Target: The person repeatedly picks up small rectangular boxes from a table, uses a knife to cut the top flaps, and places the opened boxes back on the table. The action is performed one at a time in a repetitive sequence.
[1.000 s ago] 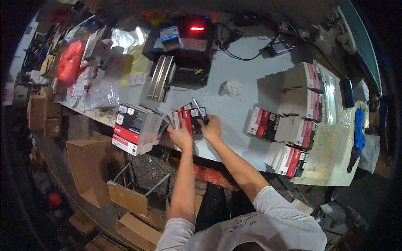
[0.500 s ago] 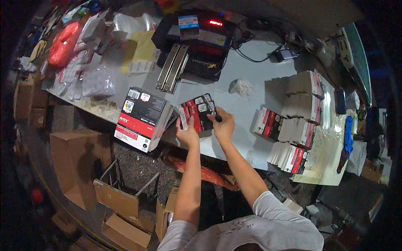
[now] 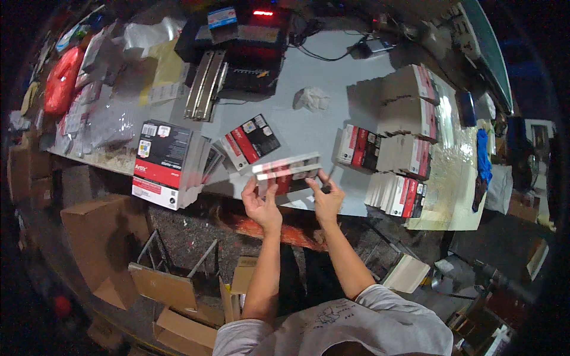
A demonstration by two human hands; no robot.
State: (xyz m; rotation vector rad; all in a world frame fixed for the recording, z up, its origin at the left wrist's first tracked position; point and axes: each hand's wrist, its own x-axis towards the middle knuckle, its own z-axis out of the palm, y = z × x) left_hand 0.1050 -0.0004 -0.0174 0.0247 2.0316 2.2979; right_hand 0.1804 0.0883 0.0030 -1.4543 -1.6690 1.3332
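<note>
Left hand (image 3: 263, 209) and right hand (image 3: 328, 203), partly curled, grip a blurred packet (image 3: 290, 168) at both ends.

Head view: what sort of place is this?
Probably a packing workshop: stacks of matching printed packs on a worktable, a black machine with a red lit display, and a cardboard box below.

A crumpled white tissue (image 3: 313, 99) is lying on the pale table (image 3: 323, 136). Dark cables (image 3: 323, 58) are curling beside a black machine (image 3: 249, 62), and a small blue-and-white box (image 3: 222, 19) is resting on top of it. A red plastic bag (image 3: 63, 81) is sitting at far left; a cardboard box (image 3: 101, 240) is standing at lower left.
</note>
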